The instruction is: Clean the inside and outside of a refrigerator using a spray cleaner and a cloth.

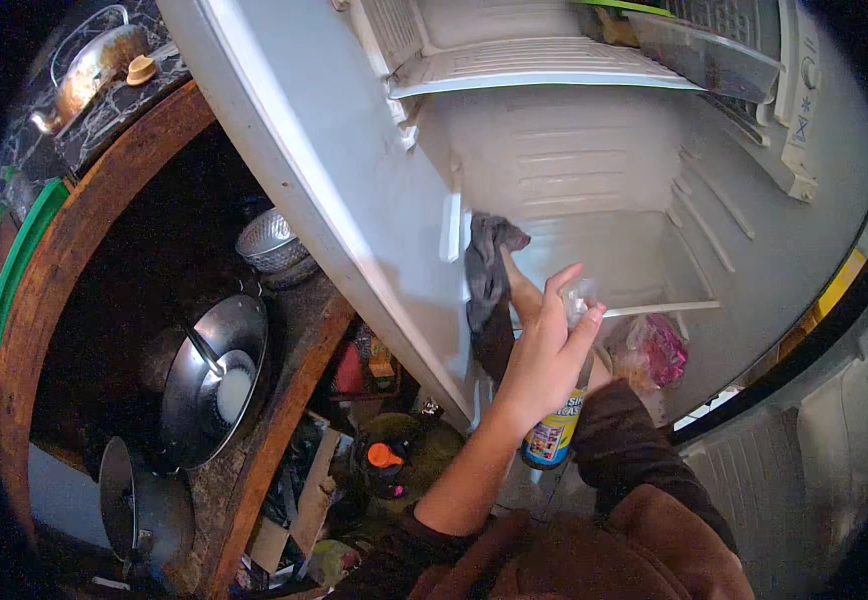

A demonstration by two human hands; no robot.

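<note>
My left hand (550,349) is around the upper part of a spray bottle (550,439), with the thumb and a finger beside its clear top (578,298). The bottle's printed label and blue lower part show below the hand. My right arm crosses behind the left; what shows of my right hand (524,289) is at a crumpled gray cloth (488,277), which hangs beside the inner side of the open refrigerator door (329,187). The left hand and bottle hide much of the right hand. Both are in front of the refrigerator compartment (576,165).
A pink and clear plastic bag (655,352) lies low in the refrigerator. Above are a shelf (539,67) and a clear drawer (711,56). Left of the door, a wood-edged counter (261,465) holds a wok (216,382), a pot (148,499) and metal strainers (272,244). A kettle (100,67) stands higher.
</note>
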